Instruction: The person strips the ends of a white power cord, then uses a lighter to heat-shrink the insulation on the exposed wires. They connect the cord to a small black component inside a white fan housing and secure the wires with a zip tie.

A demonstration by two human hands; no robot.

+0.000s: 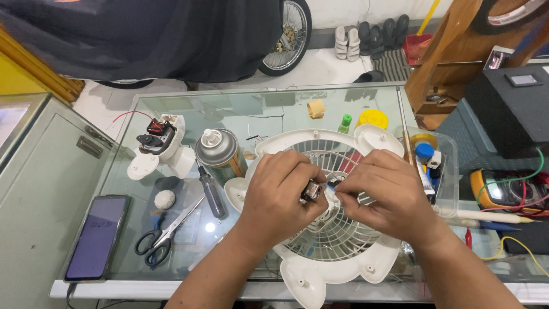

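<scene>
Our two hands meet over the middle of a white fan grille, pinching a small metal part between them.

Our left hand (283,191) closes its fingertips on the small dark metal part (310,190), which sits just right of that grip, at the hub of the white fan grille (331,240). Our right hand (383,191) comes in from the other side, its thumb and forefinger pressed together on a thin blue wire end (331,185) touching the part. Both hands are about equally near; the part lies between the two grips, left to right.
</scene>
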